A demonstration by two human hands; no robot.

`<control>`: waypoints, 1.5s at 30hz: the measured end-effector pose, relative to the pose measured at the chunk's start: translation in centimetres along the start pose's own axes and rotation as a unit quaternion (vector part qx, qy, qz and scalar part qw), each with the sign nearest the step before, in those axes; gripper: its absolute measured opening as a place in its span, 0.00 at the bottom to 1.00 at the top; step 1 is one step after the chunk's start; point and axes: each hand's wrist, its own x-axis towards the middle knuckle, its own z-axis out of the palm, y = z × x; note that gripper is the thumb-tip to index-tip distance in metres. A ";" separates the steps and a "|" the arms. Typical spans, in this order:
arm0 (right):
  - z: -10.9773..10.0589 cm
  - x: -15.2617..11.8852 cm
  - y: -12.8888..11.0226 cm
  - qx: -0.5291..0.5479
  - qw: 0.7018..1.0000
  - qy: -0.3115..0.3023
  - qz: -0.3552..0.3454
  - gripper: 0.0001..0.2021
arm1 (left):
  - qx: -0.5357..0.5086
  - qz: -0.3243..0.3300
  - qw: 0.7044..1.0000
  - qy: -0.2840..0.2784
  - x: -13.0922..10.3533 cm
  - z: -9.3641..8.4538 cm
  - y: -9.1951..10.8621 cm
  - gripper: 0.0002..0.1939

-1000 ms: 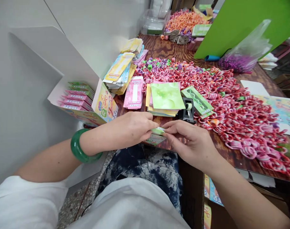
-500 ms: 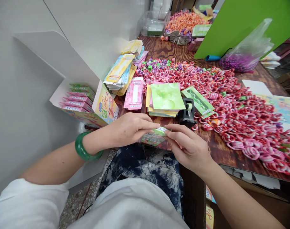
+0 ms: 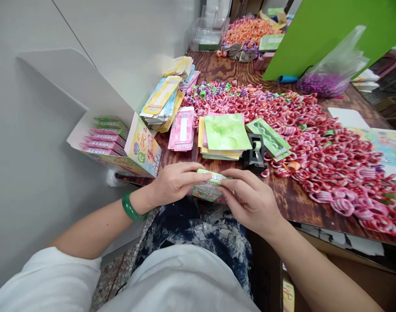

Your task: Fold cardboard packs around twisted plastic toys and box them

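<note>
Between my hands, at the table's front edge, a small green box (image 3: 208, 190) stands with its lettered end up. My left hand (image 3: 177, 183) pinches the left side of that end, the green bangle below its wrist. From the right, my right hand (image 3: 250, 197) grips the other side with thumb and fingers. Just beyond lie a stack of green and yellow cards (image 3: 226, 135) and a black tape dispenser (image 3: 255, 156). A filled green box with a window (image 3: 270, 138) lies beside the dispenser. Pink cards (image 3: 182, 129) rest left of the stack.
An open display box (image 3: 144, 147) holding pink and green boxes stands at the left. Yellow and blue cards (image 3: 162, 102) are piled behind. A wide heap of red and pink rings (image 3: 321, 147) covers the right side. A clear bag (image 3: 334, 71) leans near a green panel (image 3: 334, 34).
My left hand has shifted slightly down, and more of the box's lettered end shows. My right hand has moved slightly left, still on the box. The view has tilted a little.
</note>
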 end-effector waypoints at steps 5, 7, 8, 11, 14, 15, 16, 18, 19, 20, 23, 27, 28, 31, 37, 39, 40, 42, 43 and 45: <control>1.3 -0.1 -0.4 0.038 0.999 0.027 0.018 0.13 | -0.044 -0.038 0.998 0.033 -0.5 1.7 0.2 0.14; 1.4 -0.1 -0.3 0.078 0.996 0.035 0.034 0.12 | -0.087 -0.074 0.993 0.028 -0.9 2.5 0.3 0.16; 1.2 -0.2 0.0 0.103 0.993 0.032 0.049 0.12 | -0.106 -0.092 0.990 0.025 -1.2 3.0 0.2 0.19; 0.2 -1.1 2.9 0.135 0.966 0.084 0.205 0.10 | -0.128 -0.138 0.980 0.065 -2.2 4.2 -0.1 0.23; -1.2 -2.8 8.2 0.068 0.860 0.198 0.466 0.11 | -0.130 -0.167 0.968 0.132 -3.0 5.1 -0.3 0.21; -1.5 -3.4 9.9 0.080 0.824 0.180 0.531 0.10 | -0.131 -0.172 0.965 0.147 -3.2 5.2 -0.4 0.21; -1.8 -3.9 11.5 0.098 0.809 0.165 0.556 0.11 | -0.129 -0.174 0.964 0.154 -3.2 5.3 -0.4 0.20; -1.8 -4.6 13.8 0.140 0.786 0.142 0.586 0.12 | -0.109 -0.169 0.966 0.161 -3.1 5.4 -0.4 0.20; -1.6 -4.7 14.4 0.163 0.778 0.136 0.591 0.13 | -0.096 -0.166 0.968 0.159 -3.1 5.5 -0.4 0.20; -1.4 -4.8 14.9 0.184 0.769 0.136 0.596 0.14 | -0.086 -0.166 0.970 0.155 -3.0 5.5 -0.5 0.19; -0.4 -4.7 15.2 0.242 0.742 0.154 0.606 0.16 | -0.075 -0.171 0.971 0.146 -2.8 5.6 -0.5 0.19; 0.3 -4.8 14.9 0.304 0.712 0.212 0.597 0.17 | -0.067 -0.181 0.971 0.142 -2.8 5.7 -0.6 0.20; 0.4 -4.9 14.7 0.314 0.706 0.226 0.592 0.18 | -0.068 -0.183 0.971 0.141 -2.8 5.7 -0.6 0.20; 0.8 -5.8 13.7 0.359 0.684 0.281 0.569 0.18 | -0.071 -0.185 0.970 0.140 -2.9 5.7 -0.7 0.20; 3.1 -7.8 12.3 0.361 0.658 0.344 0.565 0.19 | -0.104 -0.223 0.960 0.131 -2.6 5.9 -0.6 0.19; 3.9 -8.2 12.5 0.336 0.662 0.340 0.577 0.19 | -0.108 -0.233 0.958 0.127 -2.5 5.9 -0.5 0.18; 4.1 -8.3 12.7 0.320 0.666 0.334 0.585 0.20 | -0.107 -0.236 0.958 0.126 -2.5 5.9 -0.4 0.18; 4.2 -8.3 13.1 0.282 0.679 0.317 0.599 0.21 | -0.096 -0.233 0.959 0.130 -2.4 5.8 -0.1 0.18; 4.1 -8.2 13.3 0.259 0.688 0.307 0.604 0.21 | -0.084 -0.224 0.962 0.134 -2.4 5.6 0.0 0.18; 3.6 -8.1 13.5 0.205 0.710 0.287 0.609 0.20 | -0.051 -0.191 0.970 0.144 -2.2 5.3 0.2 0.19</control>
